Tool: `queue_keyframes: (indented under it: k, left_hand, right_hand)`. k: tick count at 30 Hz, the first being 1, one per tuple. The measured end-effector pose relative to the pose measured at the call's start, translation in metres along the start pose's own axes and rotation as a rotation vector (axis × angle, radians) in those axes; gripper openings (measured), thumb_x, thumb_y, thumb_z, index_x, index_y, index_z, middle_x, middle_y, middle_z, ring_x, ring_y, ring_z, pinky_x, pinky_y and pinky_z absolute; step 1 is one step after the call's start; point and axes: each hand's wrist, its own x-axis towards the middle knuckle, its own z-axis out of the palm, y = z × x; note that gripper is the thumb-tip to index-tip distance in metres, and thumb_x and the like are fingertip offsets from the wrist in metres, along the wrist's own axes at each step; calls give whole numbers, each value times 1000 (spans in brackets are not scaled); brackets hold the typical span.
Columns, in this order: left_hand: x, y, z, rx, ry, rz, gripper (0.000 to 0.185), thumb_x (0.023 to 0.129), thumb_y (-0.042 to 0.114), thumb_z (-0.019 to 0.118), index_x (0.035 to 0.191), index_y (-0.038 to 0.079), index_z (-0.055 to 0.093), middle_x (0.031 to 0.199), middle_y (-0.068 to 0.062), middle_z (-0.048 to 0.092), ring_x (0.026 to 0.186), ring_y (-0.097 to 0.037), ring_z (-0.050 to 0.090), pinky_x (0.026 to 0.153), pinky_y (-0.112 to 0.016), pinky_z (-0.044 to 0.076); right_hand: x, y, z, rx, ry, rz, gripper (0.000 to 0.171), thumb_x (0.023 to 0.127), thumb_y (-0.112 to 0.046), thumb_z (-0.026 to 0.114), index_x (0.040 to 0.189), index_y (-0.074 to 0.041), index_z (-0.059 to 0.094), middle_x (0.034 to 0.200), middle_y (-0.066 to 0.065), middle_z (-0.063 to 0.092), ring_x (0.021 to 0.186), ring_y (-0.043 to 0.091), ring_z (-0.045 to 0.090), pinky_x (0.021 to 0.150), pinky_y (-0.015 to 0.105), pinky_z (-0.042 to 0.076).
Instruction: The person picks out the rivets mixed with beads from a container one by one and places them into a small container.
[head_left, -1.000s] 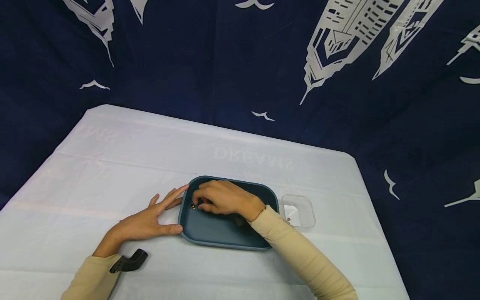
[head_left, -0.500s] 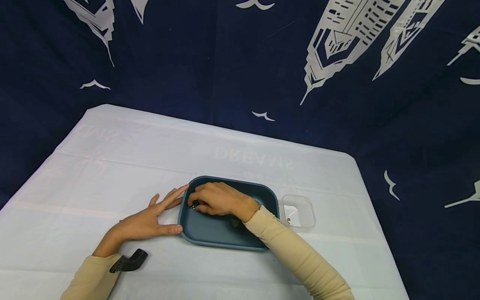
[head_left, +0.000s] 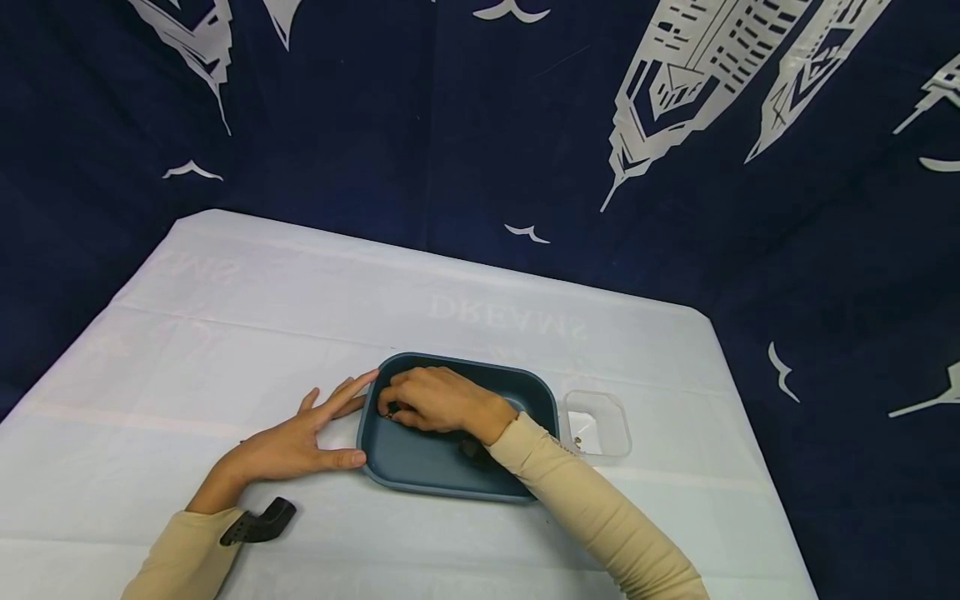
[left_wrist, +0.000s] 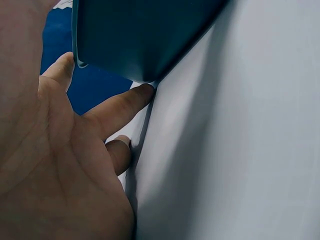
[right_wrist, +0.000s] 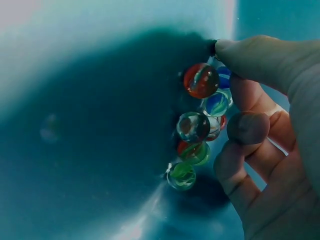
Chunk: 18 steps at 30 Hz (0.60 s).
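Observation:
A dark teal tray (head_left: 450, 471) lies on the white table. My right hand (head_left: 427, 400) reaches into its left end, and its fingers (right_wrist: 247, 127) and thumb curl round a cluster of several glass marbles (right_wrist: 197, 125) on the tray floor (right_wrist: 90, 140). These marbles are red, blue, green and clear. In the head view the hand hides most of them. My left hand (head_left: 330, 425) lies flat on the table with straight fingers (left_wrist: 120, 107), which touch the tray's outer left wall (left_wrist: 140, 35).
A small clear plastic box (head_left: 597, 422) stands just right of the tray with a few tiny pieces inside. The white cloth (head_left: 247, 308) bears faint lettering. A dark blue printed curtain (head_left: 450, 125) hangs close behind and to the right of the table.
My right hand has shifted slightly inside the tray and closed in on the marbles by the left wall. The left hand and the tray have stayed put.

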Motion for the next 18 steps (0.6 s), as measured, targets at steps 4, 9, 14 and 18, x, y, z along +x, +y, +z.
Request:
queue_keyframes:
  k: [4,9,14,18]
  left_hand:
    - [0,-1,0,4,2,2,99,89,34,77,161,37,9,158,-17,37,146,-42,35,113,-72,-16]
    - [0,-2,1,4,3,7,99,89,34,77,161,37,9,158,-17,37,146,-42,35,113,-72,-16]
    - [0,-2,0,3,0,4,99,89,34,77,161,37,9,158,-17,37,146,-42,34,113,-72,-17]
    - [1,-2,0,7,0,6,99,89,34,77,161,37,9,158,-17,37,146,-42,34,113,-72,-16]
  right_hand:
    - [1,0,1,4,-6,10,9,98,-21,67,106,-22,70,90,-9,58,75,2,53,65,15,43]
    - [0,0,1,9,-2,15,6,97,-20,68,103,-21,69,89,-9,57,74,1,53,65,14,43]
    - [0,0,1,5,4,15,7,97,-20,68,104,-21,70,89,-9,58,74,1,53,65,14,43]
    - [0,0,1,-1,9,11,7,97,-20,68,104,-21,69,89,-9,58,74,2,53,66,14,43]
